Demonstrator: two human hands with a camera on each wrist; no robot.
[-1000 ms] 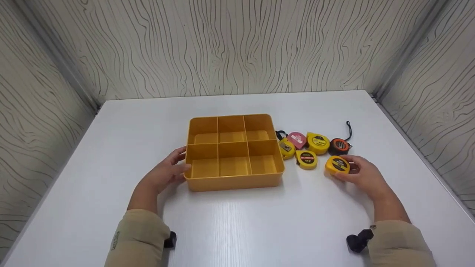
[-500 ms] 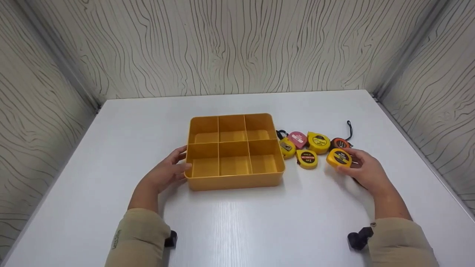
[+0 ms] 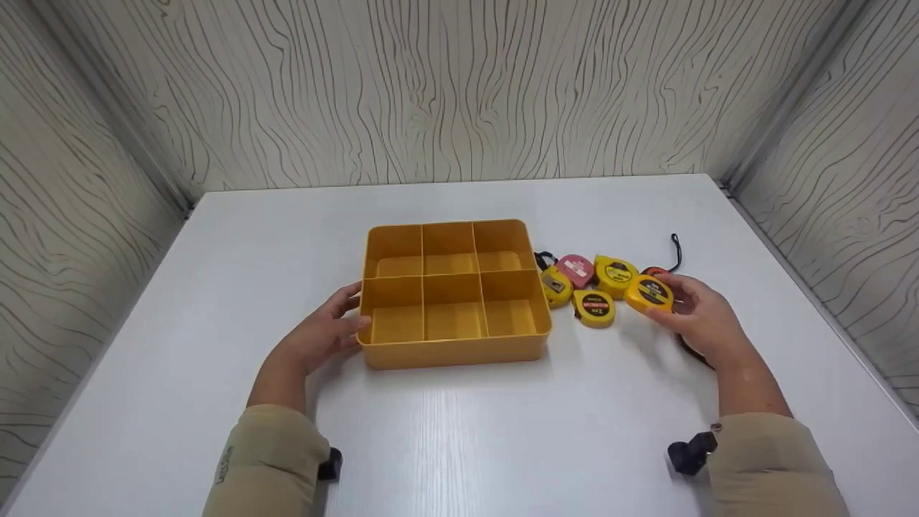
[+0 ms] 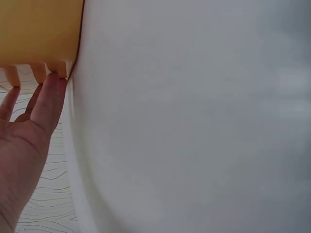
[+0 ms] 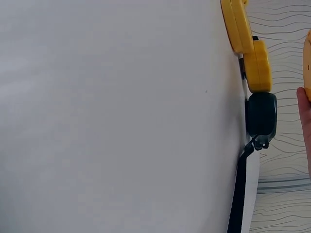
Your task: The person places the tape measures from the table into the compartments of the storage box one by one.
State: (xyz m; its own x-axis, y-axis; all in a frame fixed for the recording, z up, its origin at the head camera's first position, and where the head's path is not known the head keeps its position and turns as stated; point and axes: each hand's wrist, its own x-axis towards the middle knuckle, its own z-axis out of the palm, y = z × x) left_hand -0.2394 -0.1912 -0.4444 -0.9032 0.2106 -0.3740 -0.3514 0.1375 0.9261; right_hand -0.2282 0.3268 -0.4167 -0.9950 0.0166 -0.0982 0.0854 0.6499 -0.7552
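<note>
In the head view my right hand [image 3: 700, 312] pinches a yellow-orange tape measure [image 3: 650, 293] between thumb and fingers. A shadow lies on the table beneath it, and a dark strap shows below the palm. In the right wrist view only part of this tape measure [image 5: 307, 68] and hand [image 5: 304, 116] appear at the edge. My left hand [image 3: 319, 332] rests against the left side of the yellow six-compartment box [image 3: 452, 353]. Nearly straight fingertips [image 4: 48, 87] touch its outer wall in the left wrist view.
Right of the box lie a pink tape measure [image 3: 575, 270] and several yellow ones, one of them a round-labelled tape measure [image 3: 594, 309]. A red-black tape measure with a wrist strap [image 3: 676, 251] is partly hidden behind my right hand. Patterned panels [image 3: 445, 93] enclose the white table [image 3: 431, 431].
My right hand has lifted the tape measure and moved it away from me, slightly left, so it now overlaps the red-black one. My left hand and the box have stayed in place.
</note>
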